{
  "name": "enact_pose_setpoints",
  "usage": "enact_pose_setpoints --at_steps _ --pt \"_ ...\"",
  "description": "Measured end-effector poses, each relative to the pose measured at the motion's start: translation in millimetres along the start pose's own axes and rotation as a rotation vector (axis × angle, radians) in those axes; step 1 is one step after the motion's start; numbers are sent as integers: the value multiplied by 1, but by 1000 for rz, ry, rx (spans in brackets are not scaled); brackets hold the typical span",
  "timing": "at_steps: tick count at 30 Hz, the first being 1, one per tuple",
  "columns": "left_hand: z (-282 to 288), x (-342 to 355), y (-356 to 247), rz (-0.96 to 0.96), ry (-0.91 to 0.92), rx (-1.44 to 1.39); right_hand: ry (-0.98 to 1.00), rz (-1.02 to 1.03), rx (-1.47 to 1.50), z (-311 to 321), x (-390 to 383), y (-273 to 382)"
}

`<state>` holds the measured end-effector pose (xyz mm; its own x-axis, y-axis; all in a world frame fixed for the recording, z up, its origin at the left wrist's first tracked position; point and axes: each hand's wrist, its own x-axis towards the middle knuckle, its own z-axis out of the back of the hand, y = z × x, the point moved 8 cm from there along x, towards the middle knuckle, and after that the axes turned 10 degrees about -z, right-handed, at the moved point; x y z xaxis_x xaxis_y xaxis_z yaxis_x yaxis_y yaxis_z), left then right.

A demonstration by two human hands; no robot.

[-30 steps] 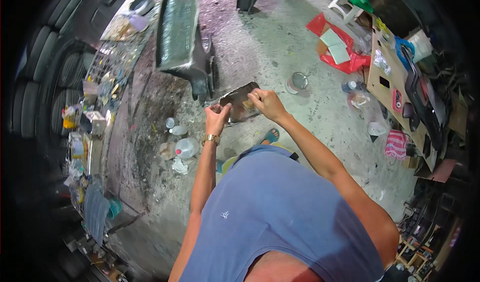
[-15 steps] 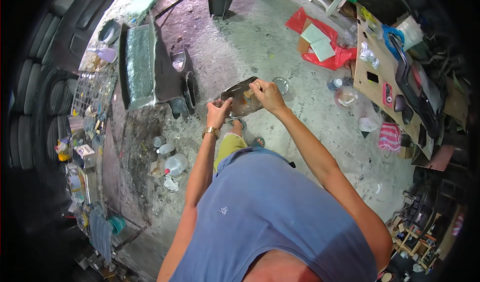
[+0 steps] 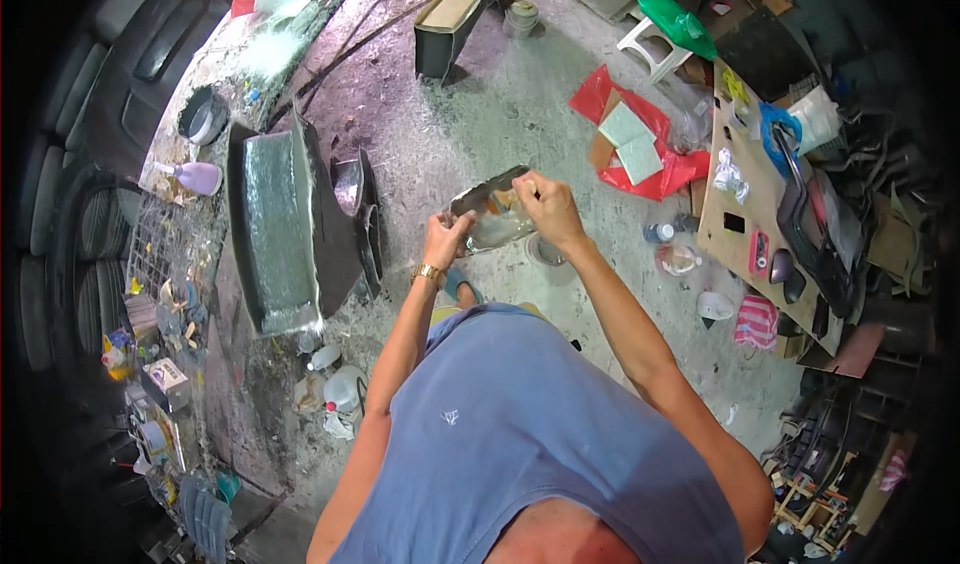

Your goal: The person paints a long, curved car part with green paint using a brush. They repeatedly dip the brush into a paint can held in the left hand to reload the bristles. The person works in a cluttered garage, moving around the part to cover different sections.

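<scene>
A thin dark panel piece (image 3: 500, 228) with a ragged upper edge is held out in front of my body, its glossy face catching light. My left hand (image 3: 445, 239), below a gold-coloured watch (image 3: 428, 273), pinches the panel's left end. At the upper right corner my right hand (image 3: 552, 210) is closed on the panel, fingers curled at its edge. A round tub (image 3: 545, 251) stands on the floor just beyond the panel's right end, partly hidden by my right forearm.
Left of me lies a large dark moulded part (image 3: 272, 229) with a shiny lining. Bottles (image 3: 343, 388) stand below it. On the right are a red plastic sheet (image 3: 683, 172), a white stool (image 3: 655, 52) and a board (image 3: 722, 199) bearing tools. A long dark box-like part (image 3: 450, 34) stands ahead.
The view has tilted up, so floor things sit lower. The panel has turned and its face shines more. My right hand has shifted from over the face to the upper right corner.
</scene>
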<state>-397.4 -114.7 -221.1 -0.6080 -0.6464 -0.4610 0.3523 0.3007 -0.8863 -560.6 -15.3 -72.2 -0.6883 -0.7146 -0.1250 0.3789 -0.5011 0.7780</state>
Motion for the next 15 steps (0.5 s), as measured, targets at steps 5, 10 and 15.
enact_pose_setpoints --at_steps 5,10,15 --pt "11 42 -16 -54 0 -230 -56 135 6 36 52 52" --pt "24 85 -35 -186 -107 -255 -23 235 -2 46 98 71" --pt "35 121 -55 -181 -127 -338 131 297 12 40 153 81"
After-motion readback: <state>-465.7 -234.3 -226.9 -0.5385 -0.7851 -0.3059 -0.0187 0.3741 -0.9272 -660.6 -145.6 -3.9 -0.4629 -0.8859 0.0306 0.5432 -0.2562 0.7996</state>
